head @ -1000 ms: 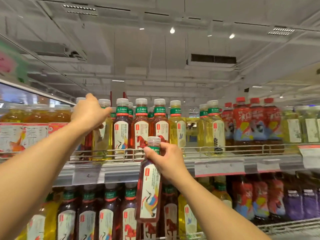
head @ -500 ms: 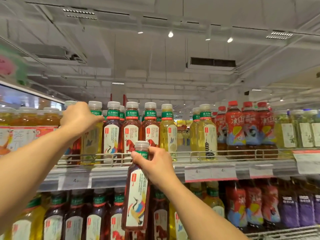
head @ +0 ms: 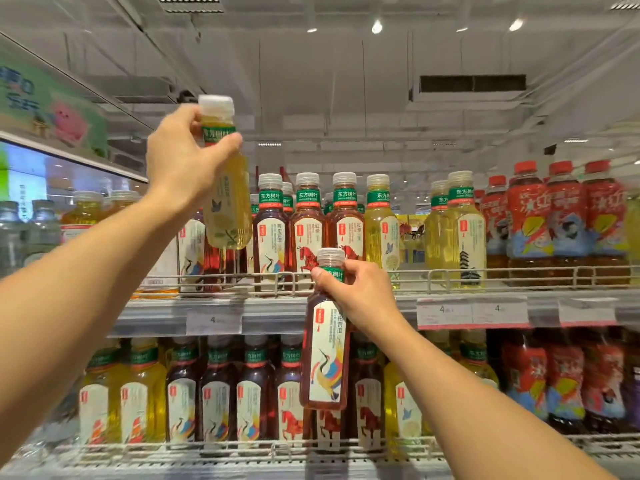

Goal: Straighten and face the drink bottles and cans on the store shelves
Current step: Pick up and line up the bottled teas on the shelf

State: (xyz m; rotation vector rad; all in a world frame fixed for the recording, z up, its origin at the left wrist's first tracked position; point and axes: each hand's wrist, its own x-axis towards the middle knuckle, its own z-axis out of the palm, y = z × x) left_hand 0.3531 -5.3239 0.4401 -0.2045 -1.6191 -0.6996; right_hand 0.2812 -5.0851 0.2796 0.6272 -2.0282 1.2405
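My left hand [head: 185,161] grips the neck of a pale yellow tea bottle [head: 227,202] and holds it in the air above the upper shelf's row, slightly tilted. My right hand [head: 360,292] grips the neck of a dark brown tea bottle [head: 325,355] with a crane on its label, hanging in front of the upper shelf's edge [head: 277,313]. Behind them on the upper shelf stand brown tea bottles [head: 306,230] and yellow tea bottles [head: 381,230], labels facing forward.
Red iced-tea bottles [head: 561,216] fill the upper shelf's right side behind a wire rail [head: 485,275]. The lower shelf holds more yellow and brown tea bottles [head: 218,393]. Price tags [head: 471,311] line the shelf edge. Clear water bottles [head: 20,233] stand at far left.
My left hand has lifted a yellow tea bottle up out of the upper shelf's row. The right hand still holds the brown bottle at about the same place.
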